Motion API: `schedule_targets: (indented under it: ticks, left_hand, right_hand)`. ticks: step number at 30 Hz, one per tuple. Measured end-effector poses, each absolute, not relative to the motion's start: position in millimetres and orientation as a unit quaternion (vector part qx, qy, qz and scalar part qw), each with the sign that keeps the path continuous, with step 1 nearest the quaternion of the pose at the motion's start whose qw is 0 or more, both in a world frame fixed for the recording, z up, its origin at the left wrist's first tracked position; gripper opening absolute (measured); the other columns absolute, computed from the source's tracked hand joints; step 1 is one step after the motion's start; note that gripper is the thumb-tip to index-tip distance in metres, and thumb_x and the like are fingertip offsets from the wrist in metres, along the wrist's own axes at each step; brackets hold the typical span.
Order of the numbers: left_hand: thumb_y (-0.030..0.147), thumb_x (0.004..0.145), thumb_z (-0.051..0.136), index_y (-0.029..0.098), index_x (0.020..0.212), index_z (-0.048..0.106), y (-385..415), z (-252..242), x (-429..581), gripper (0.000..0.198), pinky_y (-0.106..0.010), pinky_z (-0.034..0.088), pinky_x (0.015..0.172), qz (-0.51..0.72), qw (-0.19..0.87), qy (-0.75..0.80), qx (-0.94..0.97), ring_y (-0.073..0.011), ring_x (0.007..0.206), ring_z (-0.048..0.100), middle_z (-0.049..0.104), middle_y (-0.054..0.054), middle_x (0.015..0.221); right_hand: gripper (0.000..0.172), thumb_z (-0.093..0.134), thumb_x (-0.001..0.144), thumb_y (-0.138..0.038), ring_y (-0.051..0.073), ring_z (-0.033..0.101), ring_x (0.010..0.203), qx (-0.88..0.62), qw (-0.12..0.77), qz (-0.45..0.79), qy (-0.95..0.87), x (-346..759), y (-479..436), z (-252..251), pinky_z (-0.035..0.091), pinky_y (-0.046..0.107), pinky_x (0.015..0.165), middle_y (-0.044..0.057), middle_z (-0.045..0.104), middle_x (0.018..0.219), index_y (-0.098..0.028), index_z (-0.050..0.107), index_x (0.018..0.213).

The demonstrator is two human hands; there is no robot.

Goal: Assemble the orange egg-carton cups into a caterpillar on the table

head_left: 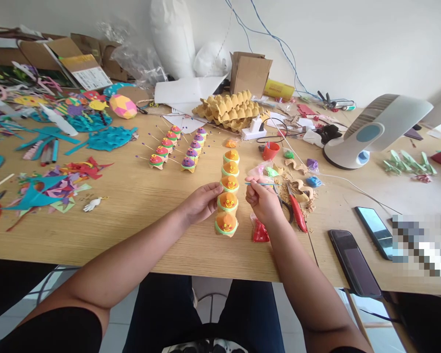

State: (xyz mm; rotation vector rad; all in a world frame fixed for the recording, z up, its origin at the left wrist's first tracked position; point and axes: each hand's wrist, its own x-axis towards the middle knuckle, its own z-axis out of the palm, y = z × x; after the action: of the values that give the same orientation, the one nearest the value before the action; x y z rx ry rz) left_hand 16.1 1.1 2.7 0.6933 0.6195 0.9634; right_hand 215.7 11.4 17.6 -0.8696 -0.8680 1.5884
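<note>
An orange egg-carton strip [228,201] with green bands and small yellow-and-red faces on its several domes stands in front of me. The fingers of my left hand [205,200] pinch its left side near the middle dome. To the right of the strip, my right hand [263,198] is closed around a thin blue stick [259,184], whose tip points toward the strip without touching it. Behind and to the left are a red-and-green strip [164,147] and a purple-domed strip [194,150], both with pins sticking out.
Red scissors or cutter [297,208], a bag of red clay [259,230] and clay scraps lie right. Further off are a red cup [271,150], yellow egg cartons [230,110] and a white fan [375,130]. Phones [355,262] lie front right; paper scraps [51,189] left.
</note>
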Motion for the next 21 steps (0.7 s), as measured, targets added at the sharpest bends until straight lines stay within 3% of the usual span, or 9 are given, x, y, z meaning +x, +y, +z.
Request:
schedule_targets:
  ticks: [6,11,17,21]
  left_hand:
    - [0.041,0.075,0.086,0.014,0.091,0.073,0.2,7.0,17.1,0.034,-0.024,0.053,0.067,0.450,0.781,0.276,0.333,-0.0146,0.072,0.066,0.073,-0.004,0.084]
    - [0.045,0.075,0.086,0.016,0.091,0.074,-1.0,6.0,18.2,0.035,-0.028,0.054,0.071,0.437,0.783,0.280,0.342,-0.0175,0.075,0.066,0.073,-0.006,0.086]
    - [0.051,0.080,0.079,0.016,0.097,0.075,-1.7,2.4,18.0,0.039,-0.029,0.055,0.083,0.447,0.770,0.268,0.370,-0.0215,0.095,0.069,0.075,-0.009,0.102]
    - [0.049,0.079,0.081,0.015,0.092,0.076,-0.5,0.4,18.4,0.037,-0.028,0.055,0.080,0.453,0.758,0.279,0.377,-0.0195,0.088,0.069,0.075,-0.009,0.095]
  right_hand:
    - [0.041,0.084,0.070,-0.051,0.007,0.032,0.054,-0.385,0.461,0.706,-0.376,208.7,5.5,15.8,0.023,0.023,0.050,-0.005,0.048,0.062,-0.018,0.064,0.082]
    - [0.045,0.087,0.070,-0.048,0.006,0.029,0.054,-0.328,0.452,0.738,-0.378,206.9,2.0,17.2,0.024,0.022,0.051,-0.008,0.040,0.060,-0.019,0.053,0.071]
    - [0.044,0.088,0.068,-0.050,0.008,0.035,0.056,-0.338,0.457,0.727,-0.387,206.2,2.4,14.1,0.031,0.022,0.054,-0.007,0.040,0.062,-0.020,0.056,0.076]
    - [0.044,0.088,0.068,-0.050,0.007,0.033,0.055,-0.346,0.456,0.721,-0.391,205.2,2.3,12.6,0.030,0.022,0.053,-0.008,0.039,0.061,-0.020,0.056,0.075]
